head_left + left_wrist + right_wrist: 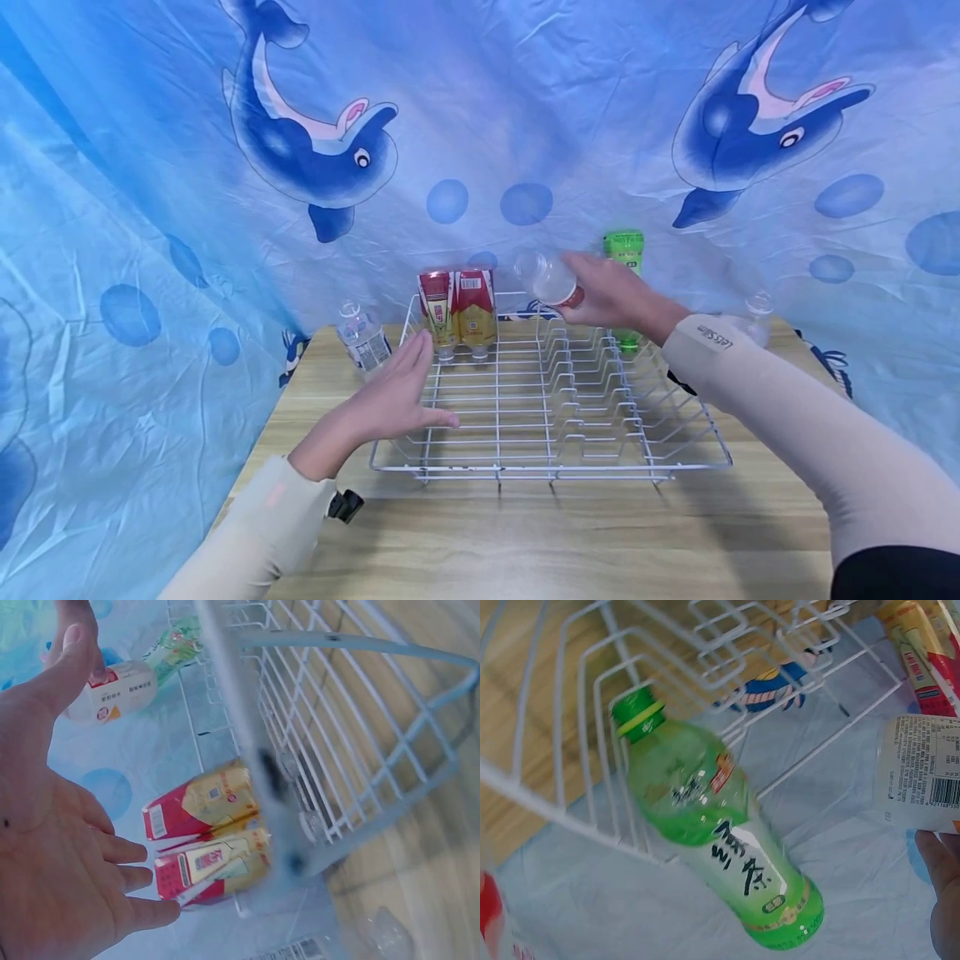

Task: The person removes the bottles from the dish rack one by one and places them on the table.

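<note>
My right hand (609,289) grips a clear plastic bottle (552,281) with a printed label, held tilted above the back of a white wire dish rack (498,471). My left hand (393,396) holds nothing; its fingers are extended over the rack's left side. Just beyond its fingertips stand two red-and-gold packs (454,310), side by side with their clear necks down. A green tea bottle (727,832) leans cap down in the rack's back right part, partly hidden by my right hand in the head view.
A clear bottle (365,340) stands on the wooden table (510,542) left of the rack. Another clear bottle (759,312) is at the back right, partly behind my right sleeve. A blue dolphin-print curtain (517,108) hangs close behind the rack and along both sides.
</note>
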A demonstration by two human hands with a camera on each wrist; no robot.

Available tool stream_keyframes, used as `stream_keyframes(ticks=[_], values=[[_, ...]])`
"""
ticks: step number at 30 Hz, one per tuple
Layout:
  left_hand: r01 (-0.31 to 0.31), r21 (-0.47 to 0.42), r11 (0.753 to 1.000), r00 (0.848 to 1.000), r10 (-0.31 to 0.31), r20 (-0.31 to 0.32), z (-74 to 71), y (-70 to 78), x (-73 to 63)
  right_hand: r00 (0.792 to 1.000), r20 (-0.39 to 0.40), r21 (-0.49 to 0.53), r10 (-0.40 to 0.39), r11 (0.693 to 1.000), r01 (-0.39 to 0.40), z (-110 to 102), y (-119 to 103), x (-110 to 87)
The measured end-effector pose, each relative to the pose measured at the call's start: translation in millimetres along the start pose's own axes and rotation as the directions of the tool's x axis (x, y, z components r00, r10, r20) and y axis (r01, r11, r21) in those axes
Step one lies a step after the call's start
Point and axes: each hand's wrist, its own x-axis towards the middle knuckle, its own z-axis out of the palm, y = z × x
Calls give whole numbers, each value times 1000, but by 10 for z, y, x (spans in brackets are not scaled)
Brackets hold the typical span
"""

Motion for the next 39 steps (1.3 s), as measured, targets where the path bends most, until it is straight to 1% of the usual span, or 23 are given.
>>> stream_keyframes(ticks=[3,5,7,10,14,17,19,23,28,31,35,39], values=[[-7,7,1000,1000,7,-15,-43,59,109,999,-25,42,38,998,-37,6,-19,10],[-9,7,1000,1000,9,-22,-67,100,189,997,-37,87,73,994,-70,8,-31,12],[-11,-2,1000,1000,11,-26,-90,141,273,993,-47,132,106,986,-99,12,-39,11],[-20,-25,999,999,19,-33,-123,202,403,986,-55,214,154,967,-139,14,-63,5],[-43,-58,997,998,41,-47,-162,264,571,981,-67,275,182,949,-158,12,-92,-3],[-55,-72,996,997,51,-58,-183,295,678,981,-77,292,179,945,-150,10,-101,-7],[-52,-84,995,997,47,-61,-193,315,736,981,-84,298,173,944,-141,11,-101,-10],[-47,-108,993,997,40,-65,-208,353,829,981,-92,309,174,941,-138,16,-107,-12],[-47,-134,990,997,37,-73,-210,386,919,976,-89,328,200,931,-161,33,-126,-14],[-48,-148,988,996,37,-81,-207,408,962,973,-89,346,213,922,-171,51,-134,-12],[-38,-175,984,997,24,-79,-207,451,1008,971,-94,367,219,914,-171,77,-147,-5],[-24,-201,979,997,8,-82,-194,490,1063,969,-81,381,233,906,-186,91,-165,17]])
